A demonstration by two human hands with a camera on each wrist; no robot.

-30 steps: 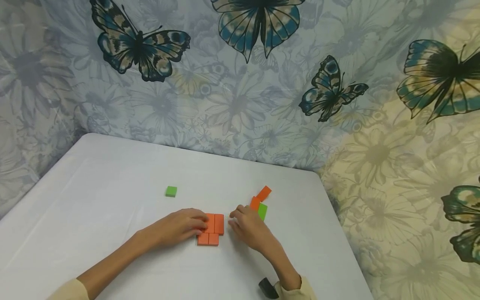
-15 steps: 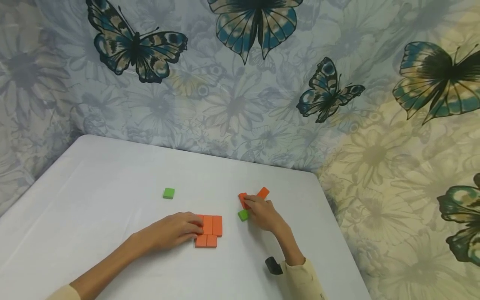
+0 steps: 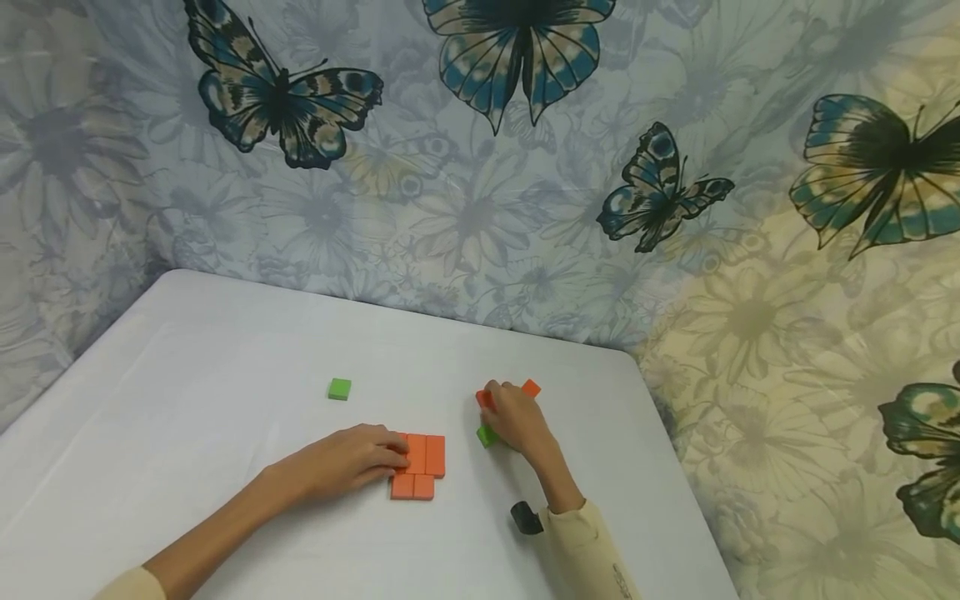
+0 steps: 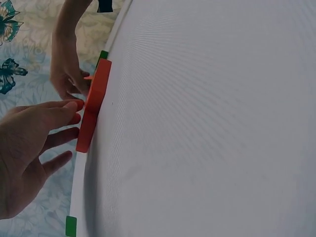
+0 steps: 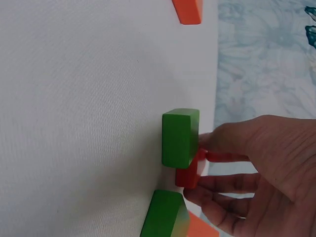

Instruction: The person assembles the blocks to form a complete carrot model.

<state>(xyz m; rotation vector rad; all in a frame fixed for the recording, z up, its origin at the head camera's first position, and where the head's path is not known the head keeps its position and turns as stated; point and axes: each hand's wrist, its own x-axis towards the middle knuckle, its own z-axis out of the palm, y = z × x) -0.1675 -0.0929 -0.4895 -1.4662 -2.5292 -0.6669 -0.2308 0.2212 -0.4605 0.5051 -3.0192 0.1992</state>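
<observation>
Head view: orange block (image 3: 482,400) being pinched right of the orange slab (image 3: 426,455)

The orange block is being gripped between thumb and fingers of the right hand (image 3: 513,415). The slab's left side is being touched by the left hand (image 3: 356,459), its fingers being loosely extended. Right of the slab, a green block (image 3: 487,437) is being partly covered. Beyond the slab's right, a second orange block (image 3: 532,387) is being partly hidden; beyond its left, a lone green block (image 3: 340,388) is being borne by the white table (image 3: 375,554).
</observation>
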